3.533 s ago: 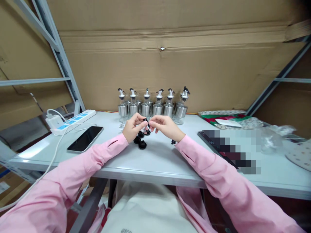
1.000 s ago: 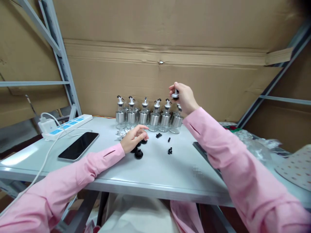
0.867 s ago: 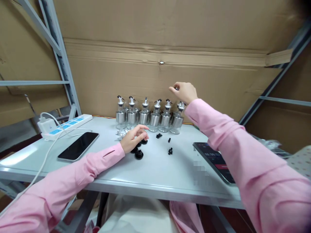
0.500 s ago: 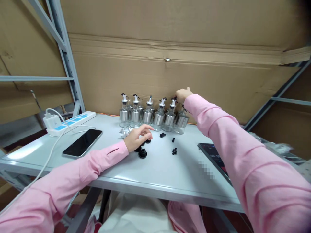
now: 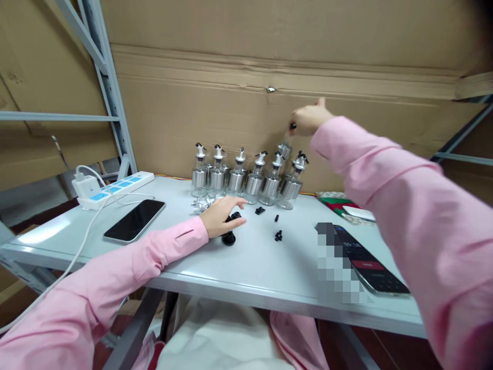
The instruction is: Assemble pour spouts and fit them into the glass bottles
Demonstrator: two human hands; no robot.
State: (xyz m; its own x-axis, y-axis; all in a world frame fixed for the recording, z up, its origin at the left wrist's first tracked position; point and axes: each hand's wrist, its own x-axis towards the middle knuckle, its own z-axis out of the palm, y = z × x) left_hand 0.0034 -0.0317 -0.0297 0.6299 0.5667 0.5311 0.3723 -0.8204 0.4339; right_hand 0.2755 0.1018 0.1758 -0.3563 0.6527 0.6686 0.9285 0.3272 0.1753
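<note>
High at the back right, my right hand point(image 5: 310, 119) is closed on the top of a glass bottle with a metal band point(image 5: 284, 150); a black piece shows by its fingers. This bottle hangs tilted behind the front row. Several similar bottles point(image 5: 254, 184) with white and black pour spouts stand upright along the row, others behind them. My left hand point(image 5: 223, 216) is open, fingers apart, just over black round caps point(image 5: 228, 238) that it partly hides. Beside it lie white spout pieces point(image 5: 199, 205). Small black parts point(image 5: 278, 236) and a black flap piece point(image 5: 260, 210) lie to the right.
On the left are a dark phone point(image 5: 135, 221) and a white power strip point(image 5: 119, 189) with a charger and cable. A phone with a lit screen point(image 5: 370, 262) lies on the right. Cardboard point(image 5: 215, 118) walls the back of the table point(image 5: 246, 267).
My right hand has risen and moved right, lifting a bottle out from behind the row. My left hand stays near the caps, its fingers slightly more spread. The view has shifted a little.
</note>
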